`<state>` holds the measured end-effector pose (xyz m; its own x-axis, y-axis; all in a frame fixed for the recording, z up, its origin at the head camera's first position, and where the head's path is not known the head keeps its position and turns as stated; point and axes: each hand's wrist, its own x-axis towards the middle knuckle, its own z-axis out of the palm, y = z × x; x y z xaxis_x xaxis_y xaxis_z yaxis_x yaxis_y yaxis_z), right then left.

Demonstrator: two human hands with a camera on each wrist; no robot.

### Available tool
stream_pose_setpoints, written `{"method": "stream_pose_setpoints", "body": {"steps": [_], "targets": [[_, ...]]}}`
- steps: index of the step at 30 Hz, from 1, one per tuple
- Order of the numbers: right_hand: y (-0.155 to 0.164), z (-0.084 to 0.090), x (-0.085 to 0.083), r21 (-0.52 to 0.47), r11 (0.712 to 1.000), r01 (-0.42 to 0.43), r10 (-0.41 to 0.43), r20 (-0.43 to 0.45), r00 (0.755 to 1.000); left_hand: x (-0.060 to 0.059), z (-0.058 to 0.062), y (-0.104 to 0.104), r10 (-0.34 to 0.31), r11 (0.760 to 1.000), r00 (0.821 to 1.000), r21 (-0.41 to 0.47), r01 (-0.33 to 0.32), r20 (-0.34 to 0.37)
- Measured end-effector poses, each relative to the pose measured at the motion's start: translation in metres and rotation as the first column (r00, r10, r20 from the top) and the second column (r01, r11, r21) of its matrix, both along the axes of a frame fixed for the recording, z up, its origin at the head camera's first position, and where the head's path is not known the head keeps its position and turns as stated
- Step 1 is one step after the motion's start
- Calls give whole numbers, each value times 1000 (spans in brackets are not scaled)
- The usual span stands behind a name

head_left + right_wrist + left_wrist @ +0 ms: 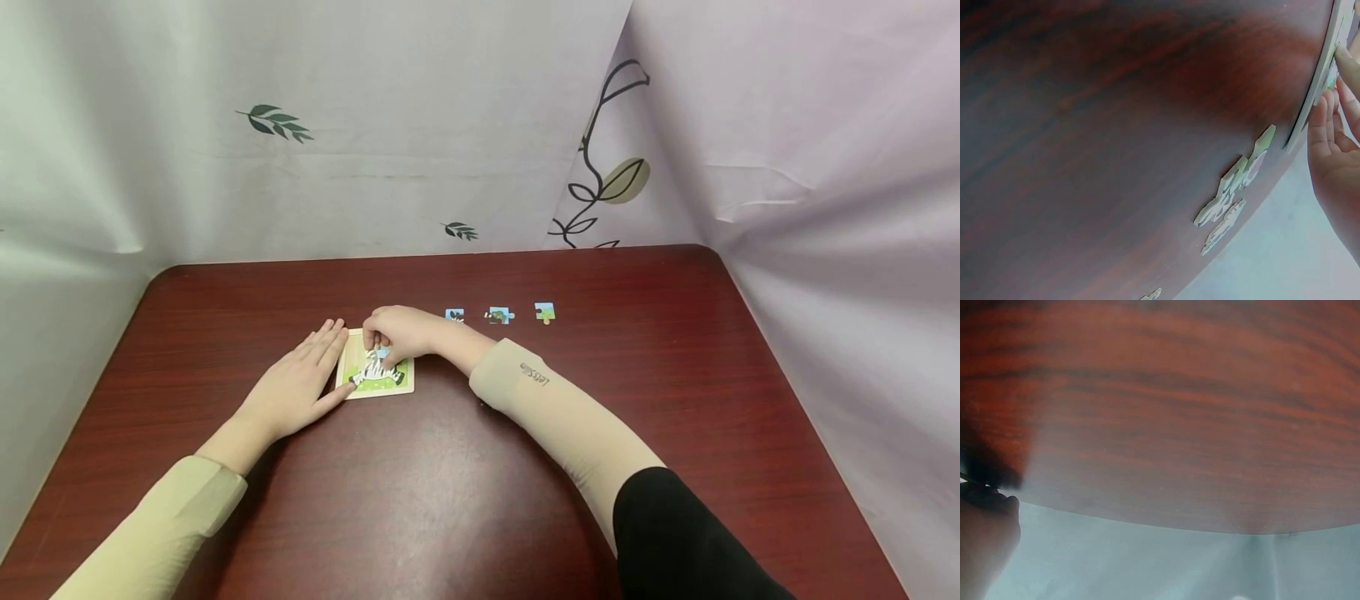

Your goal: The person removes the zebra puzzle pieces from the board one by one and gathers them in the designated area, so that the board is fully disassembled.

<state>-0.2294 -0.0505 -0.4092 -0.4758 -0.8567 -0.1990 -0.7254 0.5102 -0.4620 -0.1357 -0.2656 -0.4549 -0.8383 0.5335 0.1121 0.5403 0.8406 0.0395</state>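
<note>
A small wooden puzzle board (408, 386) with a zebra picture lies on the table left of centre. My left hand (296, 385) lies flat, its straight fingers along the board's left edge and its thumb at the lower left corner. Over the upper part of the board, my right hand (401, 331) pinches a light-blue puzzle piece (382, 352) between thumb and fingers, low against the board. Most of that piece is covered by the fingers. In the right wrist view the right hand (1338, 144) is at the board's rim (1319, 75); the left wrist view catches only part of the left hand (988, 540).
Loose puzzle pieces lie in a row right of the board: one with dark marks (454, 314), a green and blue one (499, 315), and another (545, 312) farther right. They rest on a dark red wooden table (637, 358). White curtains (420, 125) hang around its edges.
</note>
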Motion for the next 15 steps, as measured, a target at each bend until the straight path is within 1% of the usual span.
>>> {"method": "stream_pose_setpoints", "body": {"steps": [8, 15], "targets": [[2, 0, 1, -22, 1000, 1, -1, 16, 1000, -1, -2, 0, -1, 1000, 1000, -7, 1, -9], [3, -1, 1, -40, 999, -10, 9, -11, 1000, -1, -3, 0, -6, 1000, 1000, 1, 6, -13]]}}
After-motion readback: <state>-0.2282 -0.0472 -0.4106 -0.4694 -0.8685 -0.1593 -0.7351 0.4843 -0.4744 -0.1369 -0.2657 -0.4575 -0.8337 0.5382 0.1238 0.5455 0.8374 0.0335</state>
